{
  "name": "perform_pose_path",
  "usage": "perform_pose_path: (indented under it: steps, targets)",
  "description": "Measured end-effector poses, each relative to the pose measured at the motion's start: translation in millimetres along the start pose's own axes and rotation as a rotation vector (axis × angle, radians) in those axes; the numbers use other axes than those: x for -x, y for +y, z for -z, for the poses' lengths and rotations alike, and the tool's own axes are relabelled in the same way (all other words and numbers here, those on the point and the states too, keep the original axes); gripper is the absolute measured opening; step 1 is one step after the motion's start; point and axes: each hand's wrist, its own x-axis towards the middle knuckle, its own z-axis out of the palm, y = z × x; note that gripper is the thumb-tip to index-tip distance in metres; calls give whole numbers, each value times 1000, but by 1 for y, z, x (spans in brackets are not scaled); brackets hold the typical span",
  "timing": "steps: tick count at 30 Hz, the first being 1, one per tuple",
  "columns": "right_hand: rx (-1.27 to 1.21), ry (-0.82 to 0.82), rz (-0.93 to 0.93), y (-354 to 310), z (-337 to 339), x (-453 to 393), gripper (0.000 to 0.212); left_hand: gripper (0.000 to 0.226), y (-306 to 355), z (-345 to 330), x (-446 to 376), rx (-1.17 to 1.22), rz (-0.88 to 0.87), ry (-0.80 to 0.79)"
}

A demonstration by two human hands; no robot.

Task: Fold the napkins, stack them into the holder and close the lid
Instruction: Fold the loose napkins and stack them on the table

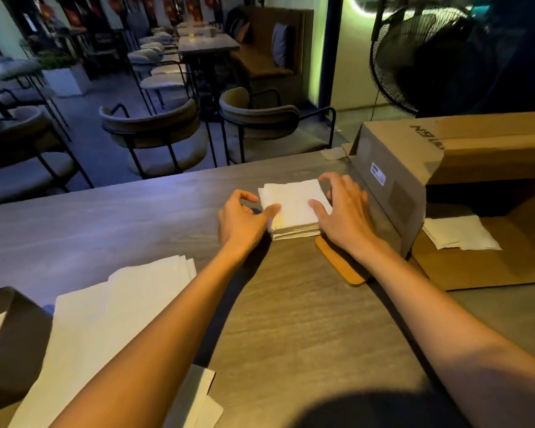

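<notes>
Wooden worktop (291, 304) in dim cafe; L hand (241, 222) & R hand (343, 211), fingers spread, rest on folded napkin stack (292, 208).

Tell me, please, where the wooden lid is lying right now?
In the head view the wooden lid lies flat on the table, just right of the napkin stack, partly under the right forearm.

Along the right edge, a large cardboard box (464, 156) with its flap open on the wooden counter (105, 223). Upper right, a black standing fan (420, 57); upper left, rows of cushioned chairs (155, 131) and dim tables (207, 44).
</notes>
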Motion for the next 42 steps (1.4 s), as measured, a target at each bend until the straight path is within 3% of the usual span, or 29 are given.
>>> perform_pose_path:
  steps: [5,11,15,21,26,31,37,42]
  targets:
    - [-5,42,94,-46,-1,31,38,24,-12,48,22,-160,-24,-122]
    - [-28,-280,289,-119,-28,72,28,28,-49,124,62,-468,14,99]
    - [-31,-475,320,-156,-59,99,38,31,-78,163,81,-532,25,46]
    - [-56,-482,268,-174,-76,109,20,25,-91,193,97,-538,-118,-42]
    - [-41,-484,222,-163,-65,103,16,35,-96,192,95,-589,-76,7]
    - [-70,-452,210,-145,-53,103,13,11,-94,180,87,-451,-44,108]
    - [-74,-418,188,-131,-39,98,10,39,-89,180,81,-640,-24,145]
    - [-94,-422,202,-132,-35,100,9,27,-95,179,81,-513,-5,162]
